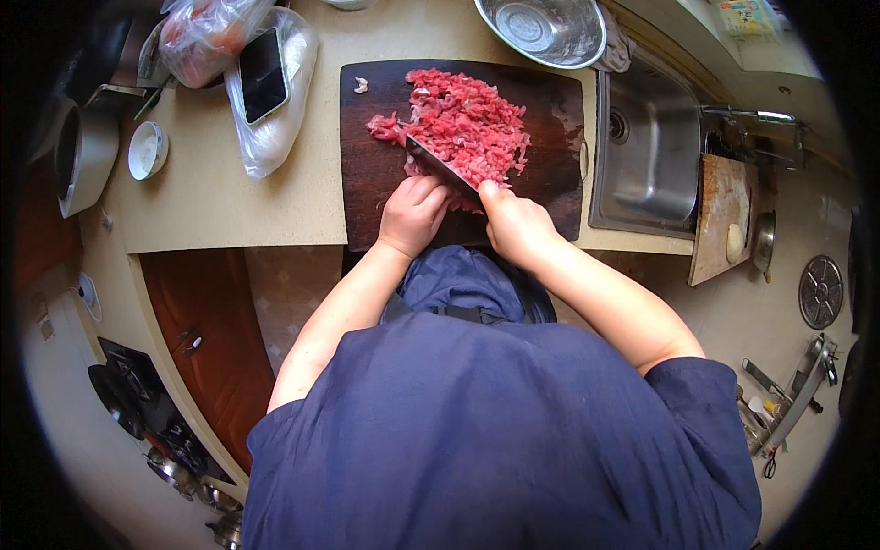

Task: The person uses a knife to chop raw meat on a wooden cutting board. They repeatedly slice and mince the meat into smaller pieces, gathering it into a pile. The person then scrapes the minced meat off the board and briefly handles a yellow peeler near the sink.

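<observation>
A dark wooden cutting board (557, 158) lies on the counter before me. Chopped raw red meat (474, 117) is spread over its middle, with a larger piece (387, 128) at the left side of the heap. My right hand (519, 223) grips a cleaver (440, 167), whose blade slants up and left across the near edge of the meat. Close along the blade's left side, my left hand (414, 216) has its fingers curled down on some meat; their tips are partly hidden. A small pale scrap (361, 85) lies at the board's upper left.
Right of the board is a steel sink (650, 137), with a floury wooden board (715, 227) beyond it. A metal bowl (550, 31) stands behind. To the left are a phone (265, 75) on a plastic bag (275, 148) and a small white bowl (148, 151).
</observation>
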The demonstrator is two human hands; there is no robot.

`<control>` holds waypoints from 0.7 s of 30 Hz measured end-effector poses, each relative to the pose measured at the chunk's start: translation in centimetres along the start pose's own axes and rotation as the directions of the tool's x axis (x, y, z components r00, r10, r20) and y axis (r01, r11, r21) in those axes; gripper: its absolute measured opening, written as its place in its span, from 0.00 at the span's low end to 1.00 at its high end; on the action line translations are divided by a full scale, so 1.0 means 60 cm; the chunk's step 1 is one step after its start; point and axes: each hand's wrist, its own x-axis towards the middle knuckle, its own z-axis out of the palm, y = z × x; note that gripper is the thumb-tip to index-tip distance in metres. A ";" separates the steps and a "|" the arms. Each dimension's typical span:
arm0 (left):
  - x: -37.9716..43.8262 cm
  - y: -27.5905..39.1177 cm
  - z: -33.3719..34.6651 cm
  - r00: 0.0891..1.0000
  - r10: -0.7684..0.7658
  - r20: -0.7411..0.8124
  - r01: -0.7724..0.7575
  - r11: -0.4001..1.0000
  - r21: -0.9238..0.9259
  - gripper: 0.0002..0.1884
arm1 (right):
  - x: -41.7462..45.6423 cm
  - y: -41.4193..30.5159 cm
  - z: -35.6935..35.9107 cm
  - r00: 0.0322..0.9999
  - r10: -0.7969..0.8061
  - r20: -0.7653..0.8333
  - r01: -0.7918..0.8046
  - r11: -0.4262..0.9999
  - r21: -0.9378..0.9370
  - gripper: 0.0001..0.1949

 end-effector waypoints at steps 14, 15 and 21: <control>-0.014 -0.004 -0.023 0.993 -0.030 -0.114 0.031 0.999 0.009 0.11 | 0.000 0.026 0.046 0.904 0.113 -0.411 0.006 0.961 0.278 0.18; -0.018 -0.006 -0.026 0.983 -0.117 -0.140 0.124 0.991 0.044 0.11 | -0.009 0.026 0.040 0.907 0.092 -0.410 0.020 0.966 0.259 0.18; -0.016 -0.022 -0.028 0.996 -0.084 0.007 0.084 0.996 0.004 0.14 | -0.050 0.014 0.027 0.937 0.007 -0.349 0.045 0.989 0.141 0.17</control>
